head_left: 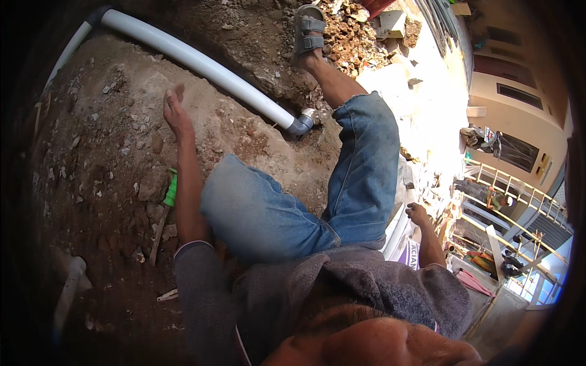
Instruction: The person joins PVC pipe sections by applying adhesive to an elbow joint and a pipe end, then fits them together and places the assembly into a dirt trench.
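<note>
My left hand point(175, 113) is held over the loose soil, beside a long white pipe point(195, 61) and apart from it. It appears empty, fingers stretched out and seen partly edge-on. The pipe lies in a shallow trench, with a grey elbow fitting point(300, 125) at its near end and a dark fitting point(97, 14) at its far left end. My right hand point(417, 213) hangs out to the right, fingers loosely bent and slightly apart, with nothing visible in it. Close to that hand are a white pipe length point(397, 233) and a printed white-and-purple bag point(408, 253).
A green-handled tool point(171, 189) with a narrow shaft lies by my left forearm. Another pipe piece point(70, 287) is at the lower left. Broken rubble point(354, 46) lies beyond my sandalled foot point(309, 33). At the right are a bamboo frame point(519, 183) and another person point(497, 200).
</note>
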`<state>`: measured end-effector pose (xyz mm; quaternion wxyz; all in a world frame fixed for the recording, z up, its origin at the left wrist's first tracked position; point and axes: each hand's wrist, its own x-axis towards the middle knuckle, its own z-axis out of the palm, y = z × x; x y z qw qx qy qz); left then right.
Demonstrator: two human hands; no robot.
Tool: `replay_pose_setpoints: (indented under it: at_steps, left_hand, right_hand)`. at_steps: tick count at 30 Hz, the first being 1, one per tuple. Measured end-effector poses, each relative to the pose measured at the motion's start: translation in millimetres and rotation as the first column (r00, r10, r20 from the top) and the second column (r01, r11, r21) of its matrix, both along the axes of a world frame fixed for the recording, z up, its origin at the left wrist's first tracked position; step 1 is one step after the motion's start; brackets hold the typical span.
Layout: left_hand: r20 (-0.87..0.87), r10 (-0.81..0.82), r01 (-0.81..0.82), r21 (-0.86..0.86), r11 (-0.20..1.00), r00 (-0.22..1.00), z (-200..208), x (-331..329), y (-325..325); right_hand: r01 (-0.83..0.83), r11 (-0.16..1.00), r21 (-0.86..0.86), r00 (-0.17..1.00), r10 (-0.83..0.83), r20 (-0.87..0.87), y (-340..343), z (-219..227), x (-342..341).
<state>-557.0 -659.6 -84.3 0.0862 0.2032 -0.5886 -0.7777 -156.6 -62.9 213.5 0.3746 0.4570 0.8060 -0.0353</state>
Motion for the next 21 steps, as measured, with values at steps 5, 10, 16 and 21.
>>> replay_pose_setpoints:
  at_steps: [5,10,16,21]
  left_hand:
    - [0.248,-0.324,0.234,0.334,0.913,0.913,-28,79,90]
    - [0.452,-0.549,0.412,0.371,0.832,0.703,-36,124,110]
    - [0.486,-0.668,0.703,0.142,0.697,0.563,-2,79,109]
    - [0.695,-0.701,0.987,-0.115,0.11,0.159,45,-15,117]
  right_hand:
    - [-0.32,0.939,0.123,0.809,0.339,-0.48,-8,9,-194]
    - [-0.546,0.832,-0.096,0.546,0.266,-0.795,-109,-17,-342]
    - [-0.503,0.748,-0.433,0.757,0.14,-0.638,-92,-243,-378]
    - [0.512,0.551,-0.659,0.649,-0.751,-0.123,-73,-439,-271]
